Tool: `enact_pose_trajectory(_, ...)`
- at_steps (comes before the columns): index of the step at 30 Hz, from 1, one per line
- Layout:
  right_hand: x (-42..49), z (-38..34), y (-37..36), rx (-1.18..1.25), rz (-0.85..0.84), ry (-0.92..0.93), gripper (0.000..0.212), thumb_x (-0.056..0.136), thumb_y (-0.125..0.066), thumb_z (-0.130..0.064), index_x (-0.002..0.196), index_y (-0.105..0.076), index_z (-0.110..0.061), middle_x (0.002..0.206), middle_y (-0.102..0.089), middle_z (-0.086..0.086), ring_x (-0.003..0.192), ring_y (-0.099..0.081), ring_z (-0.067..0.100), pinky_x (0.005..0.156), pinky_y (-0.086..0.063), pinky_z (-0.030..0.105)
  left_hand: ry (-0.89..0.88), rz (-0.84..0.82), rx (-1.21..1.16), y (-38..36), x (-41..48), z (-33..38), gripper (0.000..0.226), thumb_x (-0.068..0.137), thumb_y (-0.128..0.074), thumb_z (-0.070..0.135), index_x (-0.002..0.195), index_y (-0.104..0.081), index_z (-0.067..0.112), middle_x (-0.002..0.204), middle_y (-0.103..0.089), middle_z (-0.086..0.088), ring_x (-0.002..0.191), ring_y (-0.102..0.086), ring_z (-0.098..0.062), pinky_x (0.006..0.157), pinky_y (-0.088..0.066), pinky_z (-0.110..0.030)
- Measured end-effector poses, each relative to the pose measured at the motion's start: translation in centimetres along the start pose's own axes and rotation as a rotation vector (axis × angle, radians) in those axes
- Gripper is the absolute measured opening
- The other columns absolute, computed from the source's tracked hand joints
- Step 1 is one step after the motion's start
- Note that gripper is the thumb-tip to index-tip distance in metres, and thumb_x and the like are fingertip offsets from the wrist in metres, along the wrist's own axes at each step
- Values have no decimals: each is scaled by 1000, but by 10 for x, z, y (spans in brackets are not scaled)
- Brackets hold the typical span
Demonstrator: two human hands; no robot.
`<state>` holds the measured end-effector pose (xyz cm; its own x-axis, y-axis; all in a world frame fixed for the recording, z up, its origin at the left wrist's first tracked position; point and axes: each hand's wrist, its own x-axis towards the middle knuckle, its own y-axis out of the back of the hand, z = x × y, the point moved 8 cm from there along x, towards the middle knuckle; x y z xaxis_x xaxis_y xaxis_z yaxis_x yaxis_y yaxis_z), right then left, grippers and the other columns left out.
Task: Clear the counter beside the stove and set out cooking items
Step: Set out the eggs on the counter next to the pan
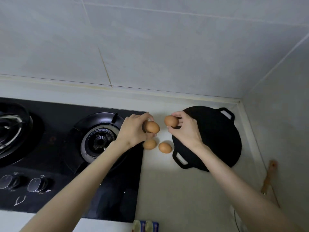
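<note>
Left fingers (143,116) pinch one egg (152,127), right fingers (180,114) another egg (170,121), over counter (167,190).

No word, brand or number can be read. On the black stove (58,111), well left of the left hand (132,129) and nearer the person, stands a white V-shaped emblem (19,200). Tiny white marks by the two knobs (36,184) are illegible.

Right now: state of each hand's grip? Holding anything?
Left hand: grip closed, fingers curled round the stove-side egg.
Right hand: grip closed, fingertips pinching the pan-side egg.
</note>
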<state>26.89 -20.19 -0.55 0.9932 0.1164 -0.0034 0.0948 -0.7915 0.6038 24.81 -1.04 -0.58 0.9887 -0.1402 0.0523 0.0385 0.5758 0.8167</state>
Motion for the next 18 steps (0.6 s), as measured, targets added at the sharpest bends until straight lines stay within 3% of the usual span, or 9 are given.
enact_pose_trajectory(5,-50,9,-10,74,-45,-22,41,70,-78,-14,107,-62,-25,100,-66,-9,85,-66,9,80,-56,32,61,64,115,-6,-48,9,48,64,-78,48,103,-58,29,84,-63,11,85,-48,-17,75,-25,-29)
enact_pose_trajectory(13,-89,33,-32,20,-123,-15,40,69,-77,-17,107,-63,-20,100,-66,-9,84,-64,11,77,-56,34,146,9,242,-43,-86,8,45,72,-67,53,109,-56,31,96,-66,11,95,-49,-18,76,-21,-30)
enact_pose_trajectory(18,-92,48,-41,-37,-140,-11,40,70,-77,-20,107,-62,-22,101,-65,-6,84,-63,11,77,-55,31,174,24,313,-59,-90,2,46,74,-63,54,109,-58,24,90,-68,6,92,-50,-22,77,-22,-31)
